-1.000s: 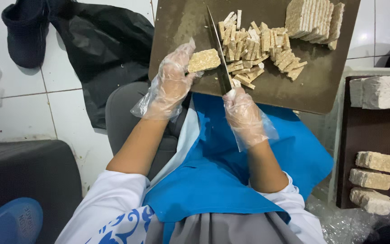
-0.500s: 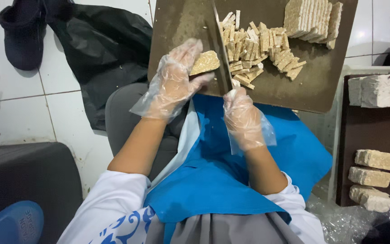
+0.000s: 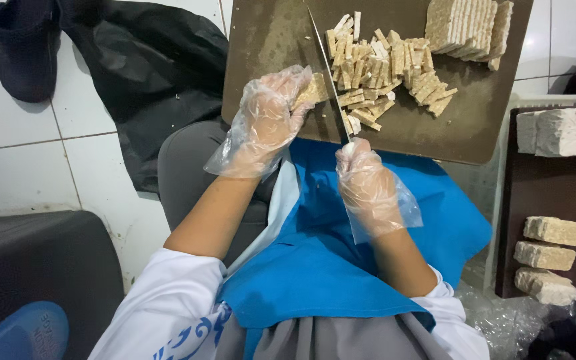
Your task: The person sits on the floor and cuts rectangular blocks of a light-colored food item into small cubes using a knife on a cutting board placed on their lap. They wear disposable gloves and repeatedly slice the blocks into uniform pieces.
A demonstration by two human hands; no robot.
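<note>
Since the earlier frames the knife blade sits a little further left into the block, and the left hand has drawn its fingers in closer over the piece it pins; the board and cut pile lie as before.

Far left: dark shoe [image 3: 25, 50] on the white tiled floor [image 3: 48, 173], then a crumpled black bag [image 3: 148, 73]. Blue shoe [image 3: 18, 333] at the bottom left corner.

Left hand [image 3: 265, 123], in a loose clear plastic glove, presses down on a pale tempeh piece [image 3: 313, 90] at the near left part of the brown cutting board [image 3: 268, 40]. Grip there: fingers curled over the piece, holding it flat against the board.

Knife [image 3: 327, 73] just right of those fingers, blade touching the piece. Long axis runs from the near edge of the board away from the person, tip pointing up-frame and slightly left, edge down.

Right hand [image 3: 368, 193], also gloved, is clenched around the knife handle at the board's near edge; the handle itself is hidden in the fist.

Right of the blade: heap of cut strips [image 3: 388, 73], lying at mixed angles. Beyond, at the far right corner of the board, a stack of uncut slabs [image 3: 465, 27].

Blue apron [image 3: 328, 267] covers the lap beneath the board.

Far right: dark tray [image 3: 555, 200] with several whole pale blocks [image 3: 551, 230].
</note>
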